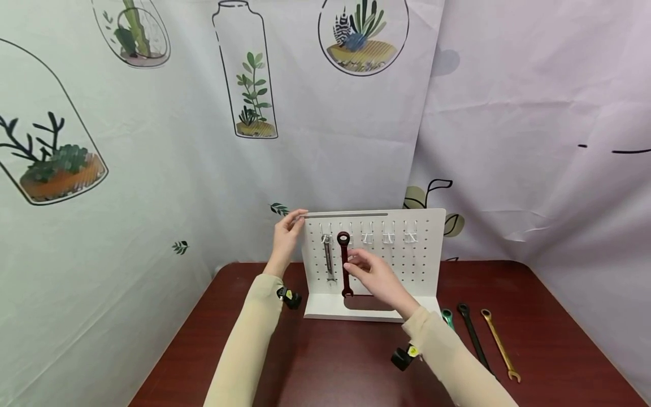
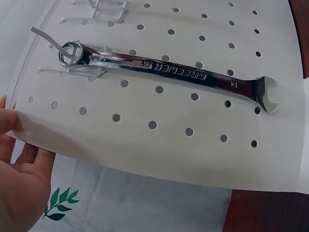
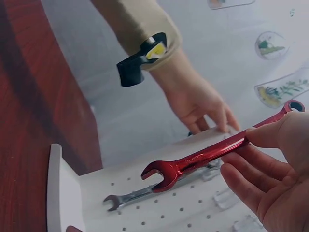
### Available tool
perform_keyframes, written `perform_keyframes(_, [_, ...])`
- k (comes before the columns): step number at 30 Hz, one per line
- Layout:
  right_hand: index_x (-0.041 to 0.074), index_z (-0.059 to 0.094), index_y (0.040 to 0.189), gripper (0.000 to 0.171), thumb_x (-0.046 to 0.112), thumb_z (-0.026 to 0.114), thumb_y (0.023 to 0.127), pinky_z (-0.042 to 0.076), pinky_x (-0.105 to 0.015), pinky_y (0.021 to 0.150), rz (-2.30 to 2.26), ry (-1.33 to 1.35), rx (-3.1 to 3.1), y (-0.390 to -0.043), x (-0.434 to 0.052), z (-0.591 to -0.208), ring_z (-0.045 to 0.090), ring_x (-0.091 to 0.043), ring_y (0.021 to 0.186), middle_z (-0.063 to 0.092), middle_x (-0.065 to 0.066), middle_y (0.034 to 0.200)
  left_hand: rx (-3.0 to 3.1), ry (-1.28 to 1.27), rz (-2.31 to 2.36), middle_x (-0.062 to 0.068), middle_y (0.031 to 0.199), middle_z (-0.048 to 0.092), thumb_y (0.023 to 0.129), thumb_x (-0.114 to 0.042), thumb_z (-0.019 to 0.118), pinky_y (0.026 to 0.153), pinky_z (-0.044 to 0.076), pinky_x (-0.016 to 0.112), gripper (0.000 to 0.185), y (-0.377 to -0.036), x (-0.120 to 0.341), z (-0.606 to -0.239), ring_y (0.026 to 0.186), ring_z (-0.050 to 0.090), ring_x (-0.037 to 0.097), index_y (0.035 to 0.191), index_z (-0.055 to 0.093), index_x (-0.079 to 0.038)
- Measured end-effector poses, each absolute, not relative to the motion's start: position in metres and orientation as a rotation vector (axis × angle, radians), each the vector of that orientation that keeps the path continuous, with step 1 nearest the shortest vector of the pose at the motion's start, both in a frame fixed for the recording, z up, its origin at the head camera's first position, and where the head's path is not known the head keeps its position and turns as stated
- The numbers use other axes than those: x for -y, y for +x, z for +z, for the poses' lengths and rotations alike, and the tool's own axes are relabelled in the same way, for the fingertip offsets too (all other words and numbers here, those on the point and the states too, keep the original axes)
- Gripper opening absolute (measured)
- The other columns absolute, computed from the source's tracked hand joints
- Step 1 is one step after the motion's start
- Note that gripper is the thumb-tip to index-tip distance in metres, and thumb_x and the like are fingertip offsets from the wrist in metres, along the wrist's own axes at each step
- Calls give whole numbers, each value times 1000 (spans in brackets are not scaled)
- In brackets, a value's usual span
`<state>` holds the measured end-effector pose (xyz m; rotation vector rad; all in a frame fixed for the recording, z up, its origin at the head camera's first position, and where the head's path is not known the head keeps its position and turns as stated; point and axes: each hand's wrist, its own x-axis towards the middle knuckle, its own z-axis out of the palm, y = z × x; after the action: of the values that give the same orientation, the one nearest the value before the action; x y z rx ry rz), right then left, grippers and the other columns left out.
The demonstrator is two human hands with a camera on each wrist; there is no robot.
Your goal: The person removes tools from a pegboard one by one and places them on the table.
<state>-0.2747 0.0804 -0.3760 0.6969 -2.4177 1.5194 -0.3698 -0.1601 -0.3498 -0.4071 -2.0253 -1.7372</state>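
A white pegboard stand [image 1: 422, 265] stands upright on the dark red table. My left hand [image 1: 291, 225] holds its top left corner, thumb at the board's edge [image 2: 9, 121]. A silver wrench [image 1: 328, 257] hangs by its ring from a white hook [image 2: 159, 67]. Beside it my right hand [image 1: 357, 267] pinches the shaft of a red wrench [image 1: 344, 265], held upright against the board with its ring end up at the row of hooks. In the right wrist view my fingers [image 3: 263, 166] curl round the red wrench [image 3: 193, 162], whose open jaw points away from the hand.
Three wrenches lie on the table right of the stand: a green one [image 1: 447, 318], a black one [image 1: 473, 334] and a gold one [image 1: 500, 345]. Several empty white hooks [image 1: 389, 237] line the board's top row. Printed curtains close in the table behind and on both sides.
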Motion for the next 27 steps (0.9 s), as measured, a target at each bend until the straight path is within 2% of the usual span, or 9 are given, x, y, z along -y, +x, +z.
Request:
perform_keyframes(8, [4, 63, 129, 34, 22, 66, 99, 53, -40, 81, 1547, 683, 2386, -268, -98, -365, 68, -22, 94, 72, -8, 104, 2012, -386, -1728, 22, 129, 63, 102, -4, 57, 87, 44, 33, 24, -351, 154, -336, 110, 60, 37, 123, 67, 5])
perform_keyframes(13, [3, 60, 133, 39, 24, 65, 100, 52, -39, 81, 1562, 659, 2374, -265, -113, -362, 68, -23, 95, 71, -11, 109, 2013, -373, -1732, 21, 133, 61, 103, -3, 56, 90, 44, 33, 25, -352, 154, -338, 111, 59, 30, 124, 66, 6])
perform_keyframes(16, [3, 60, 133, 40, 25, 66, 100, 53, -40, 82, 1550, 641, 2361, -262, -124, -360, 69, -25, 97, 71, -12, 111, 2010, -369, -1739, 21, 134, 60, 103, -3, 55, 93, 44, 38, 26, -359, 157, -345, 113, 59, 31, 125, 65, 7])
perform_keyframes(22, [2, 60, 132, 40, 25, 66, 100, 52, -40, 82, 1528, 575, 2345, -254, -149, -351, 70, -26, 96, 71, -13, 109, 1989, -346, -1802, 18, 135, 60, 103, -8, 57, 101, 43, 46, 27, -378, 162, -362, 116, 58, 29, 126, 67, 2])
perform_keyframes(27, [4, 61, 131, 38, 26, 65, 101, 51, -35, 80, 1489, 519, 2325, -249, -169, -341, 70, -20, 93, 71, -13, 108, 1952, -385, -1791, 14, 133, 62, 103, -13, 60, 100, 43, 49, 25, -382, 161, -362, 113, 58, 27, 124, 70, -3])
